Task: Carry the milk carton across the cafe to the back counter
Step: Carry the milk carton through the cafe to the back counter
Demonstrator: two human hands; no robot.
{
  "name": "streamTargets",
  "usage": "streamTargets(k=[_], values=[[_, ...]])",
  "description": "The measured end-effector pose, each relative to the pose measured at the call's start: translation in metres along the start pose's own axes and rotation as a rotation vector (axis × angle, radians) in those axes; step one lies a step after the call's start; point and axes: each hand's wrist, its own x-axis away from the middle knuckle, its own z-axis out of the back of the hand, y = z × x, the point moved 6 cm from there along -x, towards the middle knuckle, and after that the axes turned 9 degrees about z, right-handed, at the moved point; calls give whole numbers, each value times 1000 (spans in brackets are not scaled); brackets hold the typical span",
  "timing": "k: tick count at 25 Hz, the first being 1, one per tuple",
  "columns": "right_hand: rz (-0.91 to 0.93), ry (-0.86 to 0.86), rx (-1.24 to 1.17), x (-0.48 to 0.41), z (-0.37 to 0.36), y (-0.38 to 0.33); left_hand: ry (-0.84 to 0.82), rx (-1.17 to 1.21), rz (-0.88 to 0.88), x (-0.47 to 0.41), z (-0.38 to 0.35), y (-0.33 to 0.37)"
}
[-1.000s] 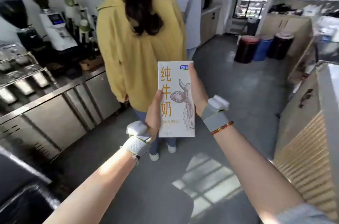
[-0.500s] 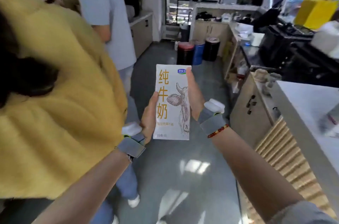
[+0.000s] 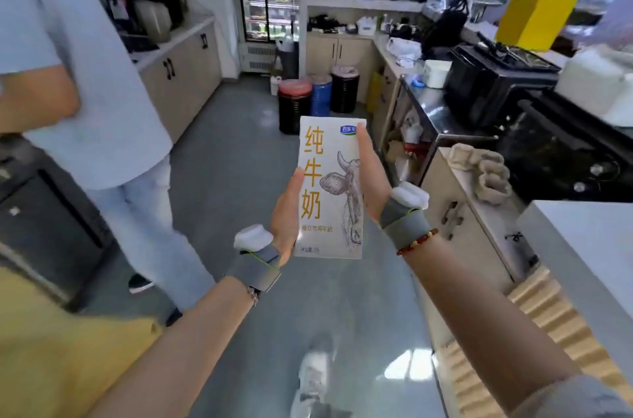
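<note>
Gripping the milk carton (image 3: 330,188) from both sides, the left hand (image 3: 286,212) presses its thumb along the near left edge while the right hand (image 3: 371,184) lays its fingers (image 3: 362,147) up the right edge toward the top corner; both hands are closed on the pack, none hanging free. Carton held upright, printed face to the camera, at chest height over the grey floor (image 3: 239,160), touching no surface. A person in a pale shirt (image 3: 85,75) stands close on the left. Ahead, beyond three bins (image 3: 318,99), lies the back desk (image 3: 359,32), well apart. Judged stage: carrying under way, aisle open; approach and set-down remain.
</note>
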Motion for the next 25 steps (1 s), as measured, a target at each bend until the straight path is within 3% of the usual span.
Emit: streamTargets(k=[20,25], values=[[-59,63,-23,-565,71,51,-71,-15,43,-562,13,187],[-66,128,-39,-757,96,62,-79,15,95,-752,14,259]])
